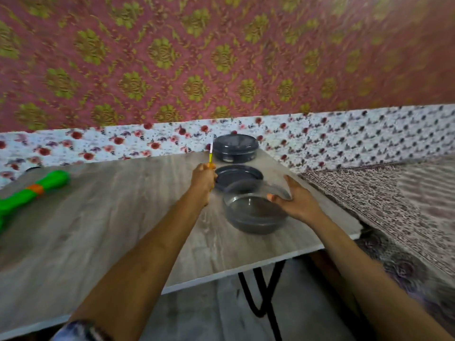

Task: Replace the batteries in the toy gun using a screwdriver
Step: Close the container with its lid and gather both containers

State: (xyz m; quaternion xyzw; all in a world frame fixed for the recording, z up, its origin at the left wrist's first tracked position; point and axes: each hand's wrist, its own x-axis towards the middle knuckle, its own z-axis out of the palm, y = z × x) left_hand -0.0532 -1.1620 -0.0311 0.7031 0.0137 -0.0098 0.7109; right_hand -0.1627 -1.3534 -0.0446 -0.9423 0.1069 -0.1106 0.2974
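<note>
A green toy gun [32, 193] with an orange band lies at the far left of the wooden table [110, 217]. My left hand [203, 178] grips a yellow-handled screwdriver [211, 153], its thin shaft pointing up and away. My right hand [295, 200] holds the rim of a clear, dark-bottomed bowl [253, 215] near the table's right edge, thumb over the rim. No batteries show.
Behind the bowl sit a dark round lid [238, 175] and a closed dark round container [235, 147]. A flowered cloth hangs behind the table. A patterned bedspread [394, 193] lies at the right. Black table legs [266, 291] stand below the edge.
</note>
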